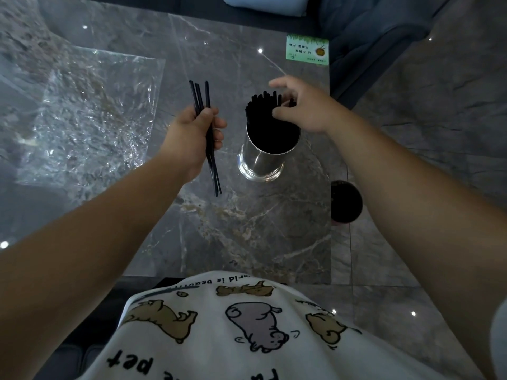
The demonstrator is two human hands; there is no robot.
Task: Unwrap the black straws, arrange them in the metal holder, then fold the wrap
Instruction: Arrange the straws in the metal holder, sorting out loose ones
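A: Where are the black straws?

B: In two lots. Most stand upright as a bundle of straws in the metal holder, which sits on the grey marble table toward its right edge, about midway between the near and far edges. A few loose straws are in the left hand, just to the left of the holder.

A: How does that hand have them?

B: Its fingers and thumb are curled round the middle of them. The tops fan out above the fist toward the far edge, and the lower ends stick out below it over the tabletop.

A: And the right hand?

B: It is at the top of the bundle in the holder. The thumb lies against the near side of the straw tips and the fingers reach round the far side. The index finger is raised clear. I cannot tell whether it is truly squeezing them or only touching.

A: The wrap?

B: The clear plastic wrap lies spread flat and crinkled on the left part of the table, well apart from the holder, with neither hand on it.

A: Anything else there?

B: A small green card lies at the table's far right corner. A dark round container stands on the floor just off the right edge.
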